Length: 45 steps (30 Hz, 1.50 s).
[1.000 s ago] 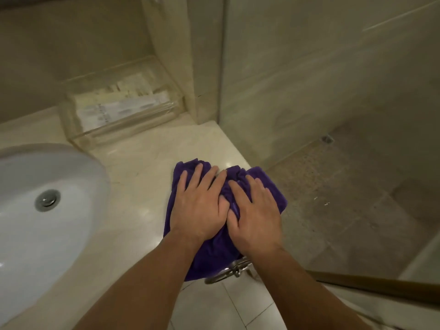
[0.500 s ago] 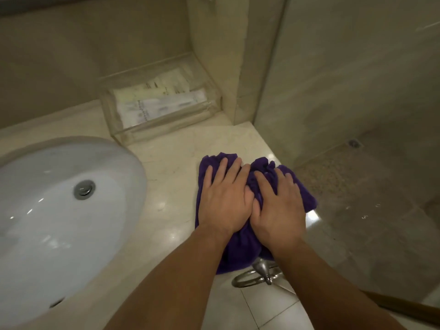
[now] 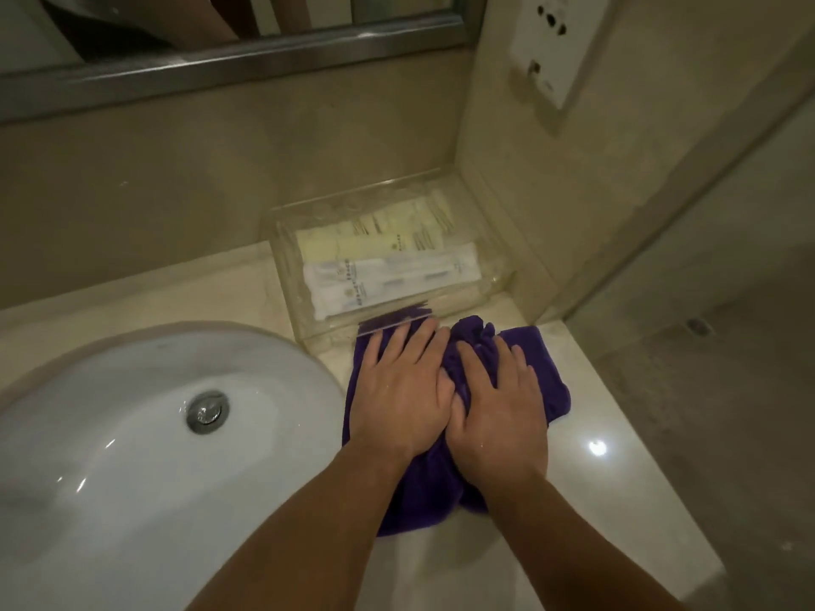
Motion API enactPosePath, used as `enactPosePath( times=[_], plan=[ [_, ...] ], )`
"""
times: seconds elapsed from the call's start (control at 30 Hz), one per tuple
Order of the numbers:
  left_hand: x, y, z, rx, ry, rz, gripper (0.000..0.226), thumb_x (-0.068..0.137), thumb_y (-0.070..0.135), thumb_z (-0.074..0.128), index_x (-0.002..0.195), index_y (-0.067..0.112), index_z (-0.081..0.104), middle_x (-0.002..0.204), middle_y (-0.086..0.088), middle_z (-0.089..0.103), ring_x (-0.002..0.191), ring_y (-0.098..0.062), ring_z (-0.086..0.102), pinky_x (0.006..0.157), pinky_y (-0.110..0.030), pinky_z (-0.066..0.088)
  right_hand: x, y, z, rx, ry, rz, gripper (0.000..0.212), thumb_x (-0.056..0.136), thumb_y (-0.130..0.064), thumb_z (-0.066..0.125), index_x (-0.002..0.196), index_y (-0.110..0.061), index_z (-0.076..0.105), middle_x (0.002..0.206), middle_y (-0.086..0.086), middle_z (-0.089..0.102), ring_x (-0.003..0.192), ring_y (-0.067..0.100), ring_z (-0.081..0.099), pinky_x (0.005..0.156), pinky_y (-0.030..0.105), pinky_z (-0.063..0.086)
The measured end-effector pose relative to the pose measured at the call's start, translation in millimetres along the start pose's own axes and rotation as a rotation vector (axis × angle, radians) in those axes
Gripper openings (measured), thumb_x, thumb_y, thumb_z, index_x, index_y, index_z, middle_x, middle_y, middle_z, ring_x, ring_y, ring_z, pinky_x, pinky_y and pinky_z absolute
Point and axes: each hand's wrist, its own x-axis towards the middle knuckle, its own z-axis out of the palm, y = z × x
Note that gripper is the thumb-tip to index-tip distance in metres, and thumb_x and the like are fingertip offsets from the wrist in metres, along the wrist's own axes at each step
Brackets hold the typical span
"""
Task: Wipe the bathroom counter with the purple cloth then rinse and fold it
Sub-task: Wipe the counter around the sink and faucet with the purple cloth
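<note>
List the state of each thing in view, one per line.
Purple cloth: bunched, on the beige stone counter.
Left hand: flat, pressing the cloth.
Right hand: flat, pressing the cloth.
Clear plastic tray: holding wrapped packets.
White oval sink: no standing water.

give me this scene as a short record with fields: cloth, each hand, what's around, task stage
cloth: purple cloth, bunched, on the counter right of the sink, far edge at the front wall of the clear tray
left hand: pressed flat on the cloth, fingers straight
right hand: flat on the cloth beside the left, fingers straight
tray: holds wrapped packets, sits at the back wall
sink: white, metal drain in view
stage: wiping; rinse and fold not yet done
</note>
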Motion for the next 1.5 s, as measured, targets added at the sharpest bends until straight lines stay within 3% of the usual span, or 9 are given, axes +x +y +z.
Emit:
enactPosePath(
  times=[0.13,0.33,0.47,0.63,0.87,1.0,1.27,1.5],
  plan=[
    [13.7,-6.2,-1.4,-0.011,0.009,0.002,0.057,0.095,0.035,0.024,0.147,0.024,0.045,0.152,0.007,0.045,0.139,-0.014,0.04,0.119,-0.042,0.024,14.7,-3.6,0.8,0.023,0.008,-0.015,0.056,0.097,-0.051,0.029,0.148,-0.031,0.042,0.157,0.013,0.038,0.147,0.034,0.029,0.119,0.047,0.024],
    [17.6,-9.1,1.9,-0.006,0.054,-0.017,0.053,0.095,0.034,0.029,0.141,0.021,0.053,0.143,0.005,0.056,0.134,-0.017,0.049,0.115,-0.045,0.035,31.2,1.0,-1.5,0.047,-0.043,-0.089,0.058,0.095,-0.051,0.034,0.149,-0.03,0.038,0.158,0.012,0.036,0.148,0.033,0.027,0.121,0.047,0.024],
    [18.4,-8.4,2.4,-0.022,0.053,-0.02,0.055,0.095,0.034,0.028,0.143,0.019,0.051,0.144,0.004,0.055,0.136,-0.018,0.047,0.116,-0.046,0.033,36.5,5.6,-2.6,0.059,-0.052,-0.148,0.058,0.093,-0.048,0.039,0.147,-0.026,0.043,0.156,0.014,0.039,0.146,0.034,0.031,0.119,0.049,0.027],
    [16.3,-3.0,3.8,-0.035,0.076,-0.059,0.054,0.094,0.033,0.032,0.142,0.017,0.052,0.143,0.003,0.056,0.137,-0.018,0.045,0.116,-0.048,0.032,65.5,34.3,-14.9,-0.03,-0.168,-0.381,0.058,0.096,-0.054,0.04,0.146,-0.025,0.047,0.153,0.013,0.043,0.142,0.032,0.038,0.117,0.049,0.033],
    [15.6,18.4,11.1,-0.002,0.126,-0.19,0.054,0.093,0.032,0.034,0.142,0.016,0.051,0.144,0.001,0.055,0.138,-0.02,0.044,0.117,-0.049,0.03,88.1,47.9,-18.4,-0.029,-0.243,-0.5,0.058,0.095,-0.058,0.04,0.144,-0.028,0.047,0.149,0.01,0.046,0.138,0.029,0.042,0.113,0.047,0.036],
    [14.6,33.2,17.5,0.029,0.126,-0.285,0.059,0.094,0.034,0.027,0.148,0.016,0.043,0.153,0.001,0.045,0.143,-0.02,0.037,0.121,-0.047,0.023,94.1,53.2,-21.6,-0.02,-0.269,-0.572,0.059,0.096,-0.056,0.036,0.146,-0.027,0.046,0.15,0.009,0.046,0.139,0.029,0.04,0.112,0.047,0.036],
    [-4.4,70.0,27.1,0.066,0.068,-0.328,0.066,0.094,0.037,0.014,0.156,0.017,0.024,0.163,0.002,0.023,0.151,-0.02,0.018,0.124,-0.044,0.007,74.4,84.3,-33.5,0.002,-0.273,-0.634,0.062,0.096,-0.056,0.033,0.15,-0.027,0.041,0.161,0.005,0.033,0.149,0.024,0.026,0.122,0.041,0.023],
    [-22.3,117.9,43.1,0.086,0.046,-0.266,0.062,0.096,0.038,0.02,0.152,0.017,0.035,0.159,0.0,0.034,0.149,-0.022,0.027,0.122,-0.048,0.018,39.3,132.7,-54.9,0.018,-0.26,-0.557,0.063,0.095,-0.055,0.031,0.15,-0.026,0.043,0.16,0.006,0.034,0.149,0.023,0.028,0.121,0.045,0.025]
  ],
)
